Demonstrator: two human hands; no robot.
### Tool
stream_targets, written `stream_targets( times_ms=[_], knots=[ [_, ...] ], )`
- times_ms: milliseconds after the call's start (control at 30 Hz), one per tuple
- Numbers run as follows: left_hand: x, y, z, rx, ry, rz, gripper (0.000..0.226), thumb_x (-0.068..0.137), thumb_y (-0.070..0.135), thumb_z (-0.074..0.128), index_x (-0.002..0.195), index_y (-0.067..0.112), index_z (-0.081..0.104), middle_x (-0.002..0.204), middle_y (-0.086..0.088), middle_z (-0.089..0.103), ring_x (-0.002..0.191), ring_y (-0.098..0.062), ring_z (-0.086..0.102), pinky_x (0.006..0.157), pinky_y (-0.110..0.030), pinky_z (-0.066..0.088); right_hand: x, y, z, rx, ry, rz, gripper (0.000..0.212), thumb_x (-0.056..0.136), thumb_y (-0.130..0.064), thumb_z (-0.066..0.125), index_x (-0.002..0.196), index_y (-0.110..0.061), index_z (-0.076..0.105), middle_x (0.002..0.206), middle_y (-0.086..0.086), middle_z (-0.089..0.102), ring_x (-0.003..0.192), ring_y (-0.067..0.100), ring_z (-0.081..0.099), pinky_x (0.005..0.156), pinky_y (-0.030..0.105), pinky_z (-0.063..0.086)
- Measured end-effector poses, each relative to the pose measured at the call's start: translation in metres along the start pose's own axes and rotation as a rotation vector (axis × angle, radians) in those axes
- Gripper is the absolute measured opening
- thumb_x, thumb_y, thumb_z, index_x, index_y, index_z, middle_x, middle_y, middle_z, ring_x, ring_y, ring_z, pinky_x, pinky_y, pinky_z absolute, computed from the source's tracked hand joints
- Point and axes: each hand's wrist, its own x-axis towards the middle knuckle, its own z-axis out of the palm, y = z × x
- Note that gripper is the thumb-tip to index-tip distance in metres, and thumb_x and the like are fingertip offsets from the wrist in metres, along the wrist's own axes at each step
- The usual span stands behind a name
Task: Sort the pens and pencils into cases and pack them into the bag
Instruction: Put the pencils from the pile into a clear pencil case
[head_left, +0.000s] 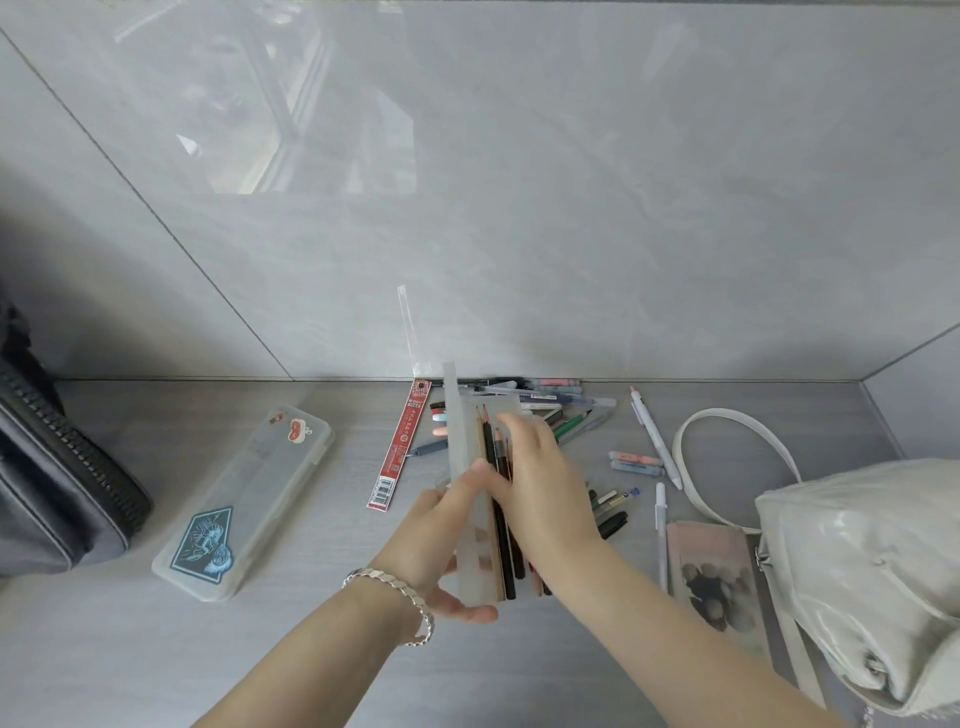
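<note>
— Which case did you have, and where was it?

— The frosted, see-through case (470, 441), at the middle of the frame, lifted off the tabletop (311, 649) and tilted on edge. Its lid stood open, pointing up toward the wall.

— What was in it?

— A row of pencils (501, 519) lying lengthwise side by side, one black, the others dark or wood-coloured, tips toward the top of the frame.

— And your hands?

— My left hand (441, 540) gripped the case from the left, fingers curled round it, thumb on its face. My right hand (540, 483) lay across the pencils. It was blurred, so I couldn't tell whether those fingers pinched one or only pressed on them.

— The rest?

— Loose pens (561, 410) were heaped behind the case by the wall. A closed case with stickers (249, 499) lay at the left, and the white bag (857, 571) sat at the lower right.
</note>
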Motion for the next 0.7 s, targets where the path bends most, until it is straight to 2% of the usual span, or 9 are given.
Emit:
stream_targets(
  times_ms=[67,167,233,267,333,433,533,633,700],
  knots=[
    [0.004,-0.001,-0.002,-0.040,-0.024,-0.026,0.058,0.075,0.064,0.055,0.114,0.021,0.052,0.107,-0.009,0.064,0.094,-0.027,0.064,0.060,-0.046,0.056,-0.012,0.001,0.008,-0.077,0.071,-0.126,0.030,0.086,-0.028,0.050,0.106,-0.008,0.061,0.102,0.008,0.061,0.092,0.025,0.062,0.067,0.027,0.053],
    [0.009,0.000,-0.005,-0.035,0.010,-0.020,0.058,0.077,0.062,0.055,0.114,0.018,0.053,0.107,-0.009,0.065,0.093,-0.030,0.065,0.060,-0.045,0.056,-0.026,0.006,0.020,-0.215,-0.072,-0.202,0.042,0.086,-0.033,0.037,0.111,-0.010,0.063,0.115,0.004,0.065,0.114,0.022,0.058,0.089,0.036,0.053],
    [0.011,0.002,-0.008,-0.052,0.028,-0.044,0.059,0.074,0.063,0.058,0.116,0.022,0.054,0.115,-0.009,0.063,0.103,-0.031,0.061,0.058,-0.043,0.056,-0.031,0.004,0.022,-0.238,-0.230,-0.186,0.057,0.093,-0.040,0.023,0.132,-0.007,0.047,0.139,0.006,0.049,0.134,0.020,0.039,0.110,0.043,0.033],
    [0.013,0.003,-0.010,-0.074,0.021,-0.065,0.060,0.072,0.064,0.059,0.115,0.023,0.056,0.117,-0.009,0.063,0.106,-0.032,0.060,0.059,-0.043,0.056,-0.032,0.003,0.023,-0.198,-0.322,-0.202,0.063,0.094,-0.043,0.013,0.140,-0.006,0.034,0.149,0.007,0.034,0.141,0.019,0.024,0.117,0.044,0.013],
    [0.014,0.004,-0.013,-0.096,0.015,-0.074,0.056,0.072,0.064,0.058,0.112,0.025,0.061,0.115,-0.008,0.064,0.106,-0.031,0.060,0.059,-0.043,0.055,-0.031,0.001,0.021,-0.090,-0.388,-0.267,0.064,0.093,-0.045,0.010,0.145,-0.010,0.020,0.156,0.003,0.016,0.145,0.012,0.004,0.114,0.037,-0.012],
    [0.017,0.008,-0.018,-0.076,0.094,-0.036,0.045,0.076,0.060,0.058,0.105,0.026,0.057,0.106,-0.008,0.065,0.101,-0.029,0.061,0.060,-0.045,0.055,-0.024,0.007,0.015,0.198,-0.268,-0.199,0.045,0.098,-0.029,0.033,0.142,-0.019,0.030,0.149,-0.015,0.020,0.137,-0.006,0.004,0.115,0.025,-0.001],
    [0.020,0.009,-0.027,-0.046,0.181,-0.006,0.043,0.080,0.055,0.058,0.107,0.022,0.050,0.102,-0.009,0.061,0.095,-0.027,0.059,0.066,-0.050,0.056,-0.006,0.039,0.008,0.242,-0.063,0.044,0.032,0.095,-0.015,0.046,0.126,-0.016,0.052,0.132,-0.010,0.046,0.123,0.001,0.039,0.103,0.013,0.026],
    [0.023,0.004,-0.034,0.021,0.213,0.008,0.047,0.081,0.054,0.057,0.115,0.023,0.044,0.108,-0.009,0.058,0.102,-0.029,0.057,0.070,-0.053,0.056,0.007,0.084,0.008,-0.061,-0.181,0.178,0.020,0.092,-0.010,0.049,0.102,-0.012,0.065,0.110,0.003,0.060,0.093,0.014,0.056,0.079,0.020,0.043],
    [0.024,0.000,-0.035,0.053,0.221,0.004,0.053,0.080,0.056,0.057,0.120,0.024,0.043,0.113,-0.008,0.057,0.110,-0.030,0.054,0.067,-0.052,0.057,0.010,0.098,0.015,-0.249,-0.373,0.080,0.021,0.092,-0.009,0.046,0.098,-0.010,0.067,0.107,0.003,0.059,0.091,0.019,0.058,0.075,0.027,0.048]
  ],
)
